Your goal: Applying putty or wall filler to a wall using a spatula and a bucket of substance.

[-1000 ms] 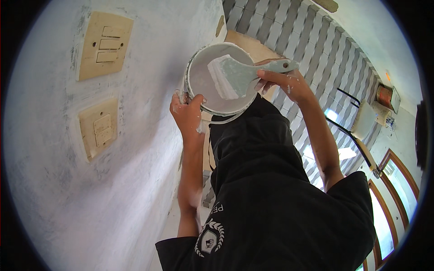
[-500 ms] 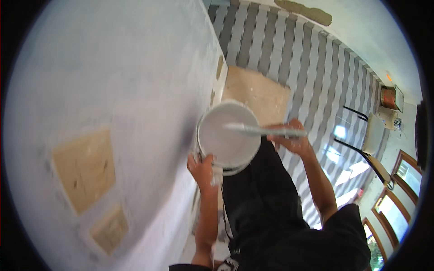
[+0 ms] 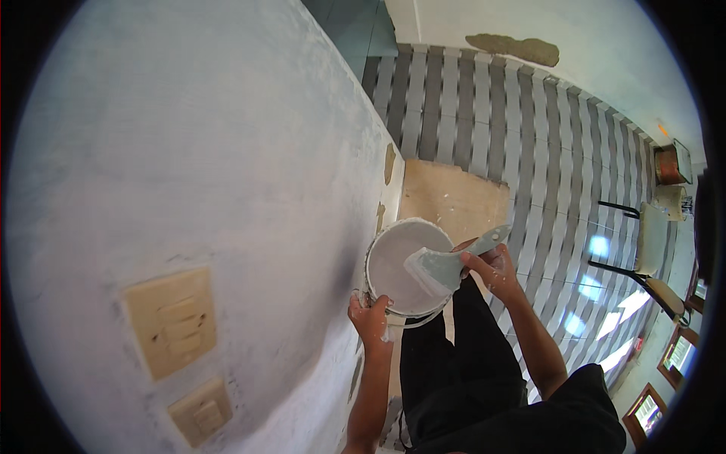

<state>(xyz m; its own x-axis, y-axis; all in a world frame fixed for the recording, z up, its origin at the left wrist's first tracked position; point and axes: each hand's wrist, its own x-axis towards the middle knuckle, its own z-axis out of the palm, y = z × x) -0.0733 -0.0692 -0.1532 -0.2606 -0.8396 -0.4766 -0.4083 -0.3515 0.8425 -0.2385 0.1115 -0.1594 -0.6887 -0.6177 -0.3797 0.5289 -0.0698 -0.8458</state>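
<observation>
"What are the hands holding?"

"The left hand (image 3: 370,319) has its fingers pinched on the rim of a white bucket (image 3: 408,227). The right hand (image 3: 497,274) has its fingers closed around a wide brush (image 3: 445,268)."

"Where's the brush end?"

"Over the bucket's mouth, tilted. I can't tell if it touches the inside."

"What's close by?"

"Black trousers (image 3: 484,333) are just below the bucket. A pale wall (image 3: 249,151) with two yellowish switch plates (image 3: 172,321) blocks the left side."

"And farther away?"

"A tan board (image 3: 454,195) lies on the striped floor (image 3: 533,151). Past it, a chair (image 3: 652,242) is on the right, and a far wall (image 3: 605,53) has a brown patch (image 3: 518,49)."
</observation>
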